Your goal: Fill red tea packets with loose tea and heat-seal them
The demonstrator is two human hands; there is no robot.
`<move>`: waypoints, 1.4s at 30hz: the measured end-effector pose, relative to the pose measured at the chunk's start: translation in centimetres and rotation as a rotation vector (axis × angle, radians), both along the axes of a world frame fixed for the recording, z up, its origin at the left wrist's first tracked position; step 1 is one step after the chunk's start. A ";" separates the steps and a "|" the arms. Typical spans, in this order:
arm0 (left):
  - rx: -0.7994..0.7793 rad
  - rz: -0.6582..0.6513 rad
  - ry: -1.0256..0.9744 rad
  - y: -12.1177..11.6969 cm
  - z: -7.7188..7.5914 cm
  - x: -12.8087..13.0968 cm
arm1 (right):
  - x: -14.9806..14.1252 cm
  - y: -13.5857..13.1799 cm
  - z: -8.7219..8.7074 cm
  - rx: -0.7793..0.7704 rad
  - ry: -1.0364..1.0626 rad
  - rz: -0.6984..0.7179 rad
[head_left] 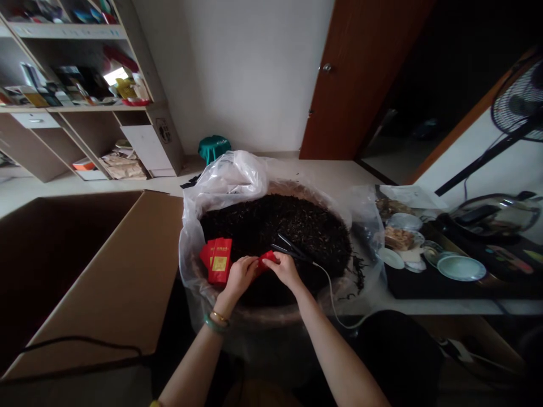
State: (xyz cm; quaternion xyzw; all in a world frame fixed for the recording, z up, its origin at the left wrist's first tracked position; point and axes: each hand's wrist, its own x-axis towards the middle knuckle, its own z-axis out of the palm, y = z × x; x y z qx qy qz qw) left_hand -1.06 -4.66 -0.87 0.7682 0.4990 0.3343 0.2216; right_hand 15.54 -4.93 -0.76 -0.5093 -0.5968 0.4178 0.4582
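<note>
Both my hands meet over a big, plastic-lined round basket of dark loose tea leaves [314, 220]. Between them is a small red packet [266, 260], partly hidden by fingers. My left hand [241, 275] is closed on its left side, and my right hand [287, 270] pinches its right end. Just beyond the right hand, a black hand-held heat sealer [291, 247], shaped like a hair straightener, lies with its jaws apart on the leaves, its white cord running right. Several flat red packets with gold labels [219, 263] rest left of my left hand.
A large open cardboard box [123, 271] stands on the left. On the right, a low table [424, 307] carries a pale green bowl [461, 267], a glass-lidded pan [494, 215] and small dishes. Behind are a green-covered stool [214, 148], shelves [70, 31] and a brown door [339, 107].
</note>
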 end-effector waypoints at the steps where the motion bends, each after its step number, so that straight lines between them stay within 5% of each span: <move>1: 0.034 0.008 0.044 -0.1 0.3 0.0 | 0.1 0.0 -0.1 0.029 -0.006 -0.032; 5: 0.204 0.036 0.268 -0.4 1.4 -0.1 | 0.1 0.0 -0.1 0.076 0.013 -0.176; 12: 0.205 -0.059 0.328 -0.3 0.7 -0.4 | 0.1 -0.7 0.7 -0.201 0.323 0.128; 17: 0.204 -0.124 0.339 -0.5 0.8 0.0 | -0.1 -0.5 -0.7 -0.313 0.298 0.006; 20: 0.222 -0.077 0.364 -0.7 1.2 0.2 | -0.3 -0.4 -1.1 -0.310 0.310 -0.033; 27: 0.247 -0.071 0.318 -0.5 0.8 0.2 | -0.8 -0.8 -0.3 -0.288 0.451 0.167; 32: 0.230 -0.079 0.281 -0.5 1.2 0.1 | -0.7 -0.7 -0.6 -0.297 0.419 0.093; 37: 0.184 -0.067 0.428 -0.6 1.5 0.0 | -0.6 -0.8 -0.3 -0.282 0.286 0.183; 42: 0.189 -0.111 0.351 -0.1 0.9 0.0 | -0.8 -0.9 0.5 -0.234 0.280 0.198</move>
